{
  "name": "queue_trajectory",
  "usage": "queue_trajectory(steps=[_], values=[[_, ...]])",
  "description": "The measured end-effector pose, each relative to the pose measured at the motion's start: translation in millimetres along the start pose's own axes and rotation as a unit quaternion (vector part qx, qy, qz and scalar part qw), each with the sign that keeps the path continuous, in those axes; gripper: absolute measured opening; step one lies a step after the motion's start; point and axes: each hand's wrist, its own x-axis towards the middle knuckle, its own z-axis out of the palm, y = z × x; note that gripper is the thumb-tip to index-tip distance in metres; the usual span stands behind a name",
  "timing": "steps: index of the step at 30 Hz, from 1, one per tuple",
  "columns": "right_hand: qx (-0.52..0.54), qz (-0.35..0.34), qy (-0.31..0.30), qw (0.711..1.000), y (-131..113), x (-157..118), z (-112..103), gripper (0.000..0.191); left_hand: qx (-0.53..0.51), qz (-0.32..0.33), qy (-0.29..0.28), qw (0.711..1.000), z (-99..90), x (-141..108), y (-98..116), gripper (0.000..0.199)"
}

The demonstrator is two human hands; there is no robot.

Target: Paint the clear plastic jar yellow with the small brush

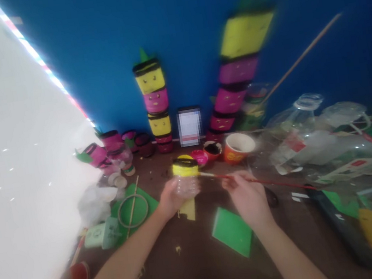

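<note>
My left hand (173, 198) is wrapped round a small clear plastic jar (187, 183) with a yellow painted band and a black top edge. Held between the fingers of my right hand (246, 193) is a long red paintbrush (272, 182). Its pale tip meets or nearly meets the jar's yellow band; blur hides which. Just behind the jar sit a pink paint pot (199, 157), a cup with dark paint (212, 149) and a red paper cup (238, 148). A green folded card (233, 231) lies below my right hand.
Painted pink and yellow stacks with small faces (156, 102) stand against the blue wall (96, 55). Plastic bottles (311, 134) crowd the right side. A green sheet with a ring (134, 211) lies left; a black bar-shaped object (344, 227) lies right.
</note>
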Motion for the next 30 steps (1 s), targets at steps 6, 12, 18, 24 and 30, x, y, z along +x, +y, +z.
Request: queue_trajectory(steps=[6,12,18,24,30], values=[[0.002,-0.016,0.018,1.0,0,1,-6,0.015,-0.027,-0.015,-0.009,0.999,-1.0,1,2,0.046],[0.011,0.006,-0.01,1.0,-3,-4,2,0.015,-0.018,-0.026,-0.019,0.999,0.1,0,1,0.048],[-0.005,-0.017,0.031,0.999,-3,1,-1,0.018,-0.022,-0.016,-0.007,1.0,0.6,0,3,0.048],[-0.002,-0.007,-0.011,1.0,-7,-6,4,0.014,-0.006,-0.017,-0.002,1.0,-0.7,2,1,0.048],[0.002,-0.006,-0.003,1.0,-4,-5,6,0.015,-0.005,-0.012,-0.002,1.0,-1.1,1,0,0.046]])
